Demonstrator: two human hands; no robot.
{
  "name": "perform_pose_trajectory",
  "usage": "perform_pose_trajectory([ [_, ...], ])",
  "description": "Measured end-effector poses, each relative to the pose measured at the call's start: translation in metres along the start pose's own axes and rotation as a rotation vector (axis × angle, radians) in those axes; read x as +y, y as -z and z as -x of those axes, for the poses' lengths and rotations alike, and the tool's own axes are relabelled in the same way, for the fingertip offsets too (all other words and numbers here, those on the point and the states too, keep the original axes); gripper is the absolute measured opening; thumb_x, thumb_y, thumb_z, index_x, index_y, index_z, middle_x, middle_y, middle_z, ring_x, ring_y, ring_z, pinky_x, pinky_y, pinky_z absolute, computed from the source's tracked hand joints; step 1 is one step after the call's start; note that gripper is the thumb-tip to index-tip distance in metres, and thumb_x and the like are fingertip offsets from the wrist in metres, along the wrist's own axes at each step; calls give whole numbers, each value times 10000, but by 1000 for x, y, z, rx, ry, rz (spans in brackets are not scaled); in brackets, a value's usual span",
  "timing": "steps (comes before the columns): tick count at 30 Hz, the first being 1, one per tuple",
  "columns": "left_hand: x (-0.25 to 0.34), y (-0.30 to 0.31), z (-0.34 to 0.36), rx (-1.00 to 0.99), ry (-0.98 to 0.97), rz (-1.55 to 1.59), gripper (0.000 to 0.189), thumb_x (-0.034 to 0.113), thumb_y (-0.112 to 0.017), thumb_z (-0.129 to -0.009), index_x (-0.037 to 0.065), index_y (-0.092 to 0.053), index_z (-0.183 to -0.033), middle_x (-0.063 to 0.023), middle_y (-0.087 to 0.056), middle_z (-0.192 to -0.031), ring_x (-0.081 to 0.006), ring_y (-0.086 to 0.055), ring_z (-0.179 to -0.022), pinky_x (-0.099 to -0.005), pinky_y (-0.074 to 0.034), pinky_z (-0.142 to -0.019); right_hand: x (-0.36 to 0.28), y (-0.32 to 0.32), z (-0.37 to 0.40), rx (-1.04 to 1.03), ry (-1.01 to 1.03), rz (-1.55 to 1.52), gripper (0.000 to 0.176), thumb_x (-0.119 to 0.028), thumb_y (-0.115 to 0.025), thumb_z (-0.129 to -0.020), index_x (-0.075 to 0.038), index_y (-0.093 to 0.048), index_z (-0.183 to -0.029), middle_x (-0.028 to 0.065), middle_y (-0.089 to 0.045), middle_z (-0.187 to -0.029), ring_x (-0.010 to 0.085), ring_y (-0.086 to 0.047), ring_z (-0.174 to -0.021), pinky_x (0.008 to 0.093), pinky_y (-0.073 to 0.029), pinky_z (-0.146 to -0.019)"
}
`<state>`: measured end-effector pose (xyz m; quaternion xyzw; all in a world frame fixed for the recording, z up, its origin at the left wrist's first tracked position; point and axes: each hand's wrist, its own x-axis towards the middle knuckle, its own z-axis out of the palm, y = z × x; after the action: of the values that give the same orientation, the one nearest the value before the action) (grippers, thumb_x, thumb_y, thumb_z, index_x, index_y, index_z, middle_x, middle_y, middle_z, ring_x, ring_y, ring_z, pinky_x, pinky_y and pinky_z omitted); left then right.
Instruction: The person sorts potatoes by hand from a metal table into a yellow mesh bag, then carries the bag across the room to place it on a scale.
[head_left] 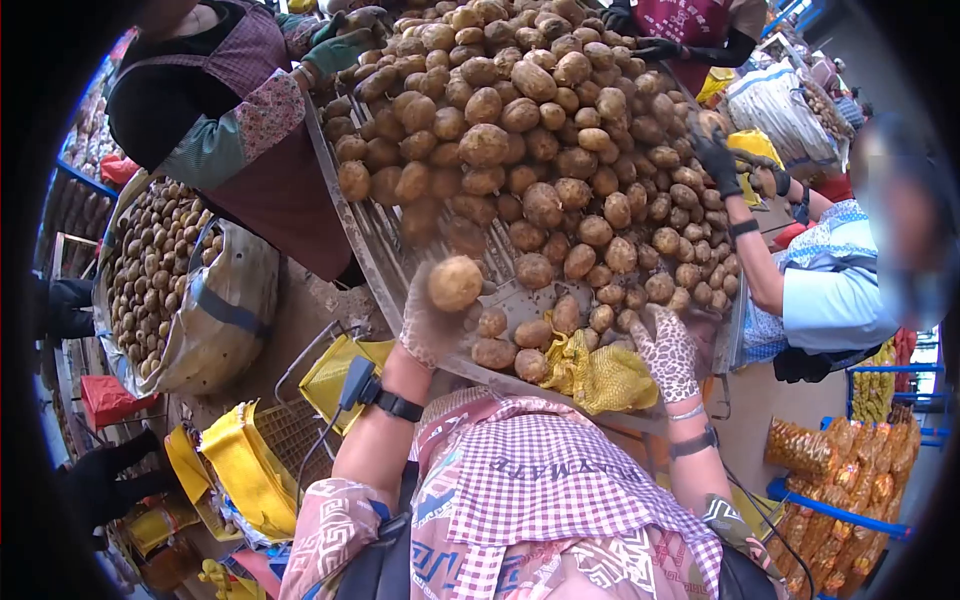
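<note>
My left hand (pixel 424 318), in a spotted glove partly smeared by motion, holds a round brown potato (pixel 455 283) over the near left end of the sorting table (pixel 350 225). On the right, my right hand (pixel 668 352) wears a leopard-print glove. Its fingers are apart and reach over small potatoes at the near edge, beside a yellow mesh bag (pixel 605 378). The bag lies crumpled over that edge between my hands. A large heap of potatoes (pixel 540 130) covers most of the table, with several loose ones (pixel 493 353) near my left hand.
Co-workers' gloved hands (pixel 716 160) work at the right and far sides; another person's sleeve (pixel 235 135) is at the left. A big white sack of potatoes (pixel 235 300) stands at left. Yellow bags (pixel 250 465) hang near a wire basket. Filled mesh bags (pixel 850 490) are stacked at right.
</note>
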<state>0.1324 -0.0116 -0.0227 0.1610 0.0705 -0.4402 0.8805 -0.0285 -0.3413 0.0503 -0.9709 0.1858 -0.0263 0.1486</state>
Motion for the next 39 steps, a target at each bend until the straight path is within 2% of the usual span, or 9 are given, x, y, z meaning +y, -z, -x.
perform_pose_trajectory([
  [8,-48,-44,3,239,-231,197,567,508,-562,-883,18,-581,-1168,-169,-638,-1119,-276,-660,-891,-419,-558,-706,-82,-33,-116,58,461,-127,675,-289,-701,-804,-29,-441,-1369,235,-454,-1374,381,-468,-1245,426,-389,-1044],
  [17,-77,-25,18,236,-205,85,591,323,-626,-873,89,-438,-1382,-213,-514,-1292,-310,-637,-1012,-442,-567,-821,-112,-79,-172,-97,386,-128,705,-209,-732,-758,-65,-432,-1379,231,-473,-1350,364,-421,-1296,403,-356,-1083],
  [20,-68,-25,16,164,-243,76,663,313,-647,-862,110,-375,-1432,-211,-430,-1379,-315,-594,-1086,-443,-541,-881,-103,-75,-147,-801,-304,-1707,531,-350,-587,-906,-95,-469,-1356,161,-536,-1309,299,-534,-1197,476,-445,-990],
  [21,-64,-25,15,106,-253,68,694,309,-655,-857,117,-350,-1449,-209,-399,-1404,-316,-568,-1125,-445,-525,-912,-99,-72,-136,-801,-309,-1704,531,-350,-587,-906,-95,-469,-1356,161,-536,-1309,299,-534,-1197,476,-445,-990],
  [23,-57,-32,14,59,-232,56,700,306,-656,-856,119,-343,-1453,-203,-411,-1395,-310,-555,-1146,-447,-520,-924,-99,-63,-113,-1370,-246,-1908,527,-425,-504,-958,-67,-471,-1343,129,-548,-1298,270,-549,-1173,463,-460,-983],
  [27,-59,-38,26,28,-238,26,654,286,-616,-905,118,-315,-1461,-160,-442,-1378,-275,-556,-1161,-414,-521,-936,-117,-80,-69,-911,-279,-1659,662,-578,-362,-963,-44,-473,-1337,129,-540,-1311,279,-536,-1184,463,-427,-1023],
  [34,-72,-41,66,185,-278,-186,675,299,-599,-935,72,-256,-1469,-129,-488,-1342,-217,-565,-1152,-336,-528,-913,-156,-60,-37,-1203,-788,-1731,752,-677,-303,-926,-69,-503,-1321,148,-573,-1267,314,-570,-1142,490,-439,-1000],
  [36,-70,-37,79,281,-258,-358,706,306,-614,-924,71,-240,-1474,-143,-457,-1372,-218,-569,-1146,-331,-523,-921,-163,-65,-31,-1237,-743,-1628,751,-678,-303,-924,-69,-511,-1313,153,-595,-1233,336,-600,-1082,504,-446,-989],
  [39,-67,-34,98,205,-314,-114,706,318,-635,-904,66,-274,-1457,-173,-452,-1362,-266,-569,-1138,-351,-546,-887,-165,-76,-24,-1396,-566,-1751,766,-685,-358,-897,-62,-508,-1317,171,-587,-1240,350,-608,-1030,502,-476,-920],
])
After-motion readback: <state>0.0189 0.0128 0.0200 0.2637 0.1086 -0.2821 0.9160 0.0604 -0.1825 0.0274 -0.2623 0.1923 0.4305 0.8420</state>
